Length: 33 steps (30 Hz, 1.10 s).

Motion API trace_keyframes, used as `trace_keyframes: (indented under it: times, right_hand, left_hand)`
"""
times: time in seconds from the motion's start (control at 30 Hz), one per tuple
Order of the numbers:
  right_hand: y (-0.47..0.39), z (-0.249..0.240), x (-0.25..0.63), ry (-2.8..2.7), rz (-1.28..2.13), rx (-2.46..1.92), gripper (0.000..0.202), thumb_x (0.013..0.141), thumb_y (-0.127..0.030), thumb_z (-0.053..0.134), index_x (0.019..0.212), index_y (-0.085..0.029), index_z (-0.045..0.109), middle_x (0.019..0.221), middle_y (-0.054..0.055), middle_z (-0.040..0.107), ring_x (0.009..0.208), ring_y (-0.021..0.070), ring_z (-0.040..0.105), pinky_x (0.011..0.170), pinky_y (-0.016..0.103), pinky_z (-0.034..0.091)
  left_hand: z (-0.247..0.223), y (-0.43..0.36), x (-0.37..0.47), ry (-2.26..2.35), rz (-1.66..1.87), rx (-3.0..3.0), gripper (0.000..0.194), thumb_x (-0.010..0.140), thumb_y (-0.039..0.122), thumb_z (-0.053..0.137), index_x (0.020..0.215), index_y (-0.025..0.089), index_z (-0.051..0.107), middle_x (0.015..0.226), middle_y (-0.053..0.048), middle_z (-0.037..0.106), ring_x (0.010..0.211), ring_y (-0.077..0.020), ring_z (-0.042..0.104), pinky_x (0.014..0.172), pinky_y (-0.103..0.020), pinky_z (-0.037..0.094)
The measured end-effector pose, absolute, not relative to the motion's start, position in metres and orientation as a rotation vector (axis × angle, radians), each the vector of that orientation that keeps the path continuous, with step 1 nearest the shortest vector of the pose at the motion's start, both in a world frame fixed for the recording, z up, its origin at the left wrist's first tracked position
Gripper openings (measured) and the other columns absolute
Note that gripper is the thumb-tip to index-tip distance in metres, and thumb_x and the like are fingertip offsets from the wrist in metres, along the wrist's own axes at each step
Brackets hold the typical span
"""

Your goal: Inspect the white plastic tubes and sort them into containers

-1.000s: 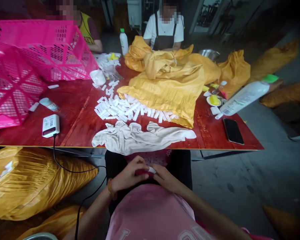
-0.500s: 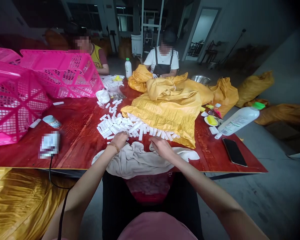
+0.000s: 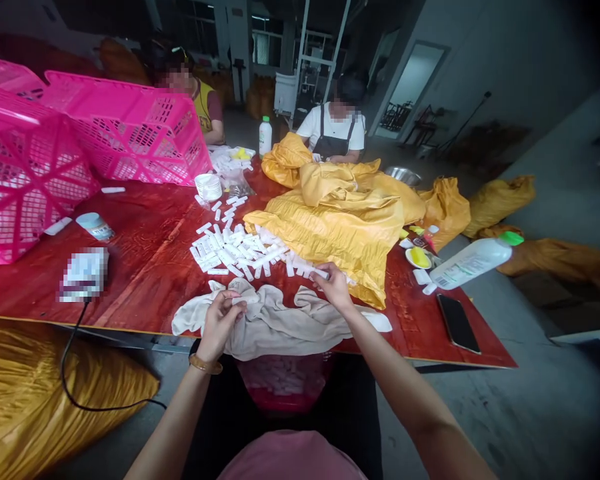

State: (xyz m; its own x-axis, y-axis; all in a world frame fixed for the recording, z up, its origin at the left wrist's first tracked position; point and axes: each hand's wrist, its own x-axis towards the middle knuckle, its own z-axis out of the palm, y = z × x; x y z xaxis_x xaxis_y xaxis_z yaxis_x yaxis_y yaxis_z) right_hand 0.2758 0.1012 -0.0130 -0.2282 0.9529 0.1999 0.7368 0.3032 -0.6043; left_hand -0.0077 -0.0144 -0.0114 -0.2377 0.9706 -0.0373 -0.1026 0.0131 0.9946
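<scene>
White strip (image 3: 246,300) | pinched in left hand (image 3: 219,325) (over cloth (image 3: 290,320)) | right hand (image 3: 335,288) pinching another strip (image 3: 321,273)

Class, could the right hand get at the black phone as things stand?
Probably yes: the phone lies uncovered on the table, with nothing tall between it and the right hand.

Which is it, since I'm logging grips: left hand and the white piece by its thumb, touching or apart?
Touching. The head view shows the left hand pinching the white piece between its fingertips.
</scene>
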Motion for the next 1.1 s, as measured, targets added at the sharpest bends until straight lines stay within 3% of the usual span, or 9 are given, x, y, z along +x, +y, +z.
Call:
trace_keyframes:
  times: [0.1, 0.27, 0.33, 0.6, 0.67, 0.73, 0.8, 0.93, 1.1]
  right_hand:
    - [0.086, -0.014, 0.295, -2.135, 0.587, -1.544, 0.025, 0.099, -0.029, 0.044, 0.115, -0.013, 0.053, 0.085, 0.005, 0.07, 0.068, 0.0158, 0.068, 0.068, 0.028, 0.054]
    - [0.063, -0.009, 0.303, -2.313, 0.436, -1.652, 0.02, 0.093, -0.013, 0.05, 0.112, -0.011, 0.058, 0.115, 0.017, 0.066, 0.112, 0.0237, 0.061, 0.1, 0.035, 0.044]
    - [0.058, -0.005, 0.299, -2.37, 0.36, -1.69, 0.02, 0.093, -0.011, 0.05, 0.111, -0.008, 0.059, 0.118, 0.022, 0.063, 0.118, 0.0275, 0.057, 0.105, 0.038, 0.039]
    - [0.062, 0.011, 0.299, -2.397, 0.201, -1.813, 0.041, 0.1, -0.04, 0.048, 0.133, -0.016, 0.048, 0.108, 0.017, 0.068, 0.097, 0.0292, 0.067, 0.083, 0.036, 0.047]
    - [0.058, 0.016, 0.307, -2.344, 0.174, -1.861, 0.046, 0.095, -0.04, 0.058, 0.132, -0.013, 0.049, 0.115, 0.02, 0.065, 0.101, 0.0308, 0.065, 0.082, 0.036, 0.047]
    - [0.044, 0.023, 0.315, -2.297, 0.152, -1.892, 0.034, 0.096, -0.033, 0.057, 0.122, -0.012, 0.055, 0.121, 0.02, 0.062, 0.104, 0.0289, 0.064, 0.083, 0.033, 0.046]
    - [0.021, 0.028, 0.319, -2.275, 0.286, -1.757, 0.022, 0.1, -0.03, 0.049, 0.11, -0.013, 0.059, 0.113, 0.015, 0.064, 0.099, 0.0233, 0.063, 0.083, 0.03, 0.045]
    - [-0.034, 0.039, 0.311, -2.144, 0.883, -1.2, 0.029, 0.102, -0.042, 0.044, 0.092, -0.018, 0.058, 0.083, 0.001, 0.061, 0.077, 0.0152, 0.057, 0.072, 0.024, 0.044]
    - [-0.07, 0.046, 0.296, -2.013, 1.134, -1.027, 0.027, 0.1, -0.042, 0.048, 0.093, -0.018, 0.058, 0.083, 0.0, 0.059, 0.076, 0.0143, 0.055, 0.071, 0.023, 0.043]
  left_hand:
    - [-0.01, -0.026, 0.008, 1.27, 1.367, 0.919, 0.035, 0.075, 0.037, 0.073, 0.098, 0.019, 0.053, 0.068, 0.002, 0.066, 0.06, -0.0125, 0.057, 0.059, -0.022, 0.043]
    - [0.002, -0.044, 0.03, 1.239, 1.296, 0.938, 0.038, 0.075, 0.045, 0.076, 0.093, 0.017, 0.057, 0.07, -0.001, 0.068, 0.059, -0.012, 0.058, 0.058, -0.023, 0.043]
    - [0.007, -0.054, 0.036, 1.224, 1.264, 0.96, 0.037, 0.076, 0.044, 0.076, 0.094, 0.017, 0.057, 0.071, 0.0, 0.068, 0.06, -0.0119, 0.058, 0.059, -0.022, 0.043]
    - [0.018, -0.084, 0.04, 1.215, 1.258, 0.998, 0.031, 0.083, 0.042, 0.071, 0.097, 0.017, 0.061, 0.073, 0.0, 0.067, 0.06, -0.0097, 0.054, 0.059, -0.021, 0.043]
    - [0.021, -0.084, 0.039, 1.254, 1.296, 1.01, 0.032, 0.083, 0.042, 0.071, 0.099, 0.016, 0.064, 0.075, -0.001, 0.068, 0.062, -0.0105, 0.055, 0.06, -0.021, 0.044]
    - [0.023, -0.082, 0.04, 1.286, 1.329, 1.039, 0.034, 0.084, 0.043, 0.07, 0.103, 0.015, 0.067, 0.078, -0.003, 0.069, 0.066, -0.012, 0.058, 0.062, -0.022, 0.046]
    - [0.027, -0.081, 0.046, 1.301, 1.352, 1.087, 0.036, 0.085, 0.044, 0.069, 0.108, 0.016, 0.069, 0.08, -0.004, 0.071, 0.069, -0.0138, 0.061, 0.063, -0.023, 0.048]
    - [0.042, -0.085, 0.068, 1.333, 1.352, 1.273, 0.035, 0.088, 0.043, 0.066, 0.113, 0.018, 0.069, 0.084, -0.004, 0.072, 0.072, -0.0158, 0.064, 0.066, -0.026, 0.052]
    - [0.063, -0.092, 0.087, 1.366, 1.285, 1.829, 0.022, 0.091, 0.034, 0.064, 0.107, 0.022, 0.072, 0.096, -0.005, 0.074, 0.083, -0.0184, 0.068, 0.08, -0.029, 0.053]
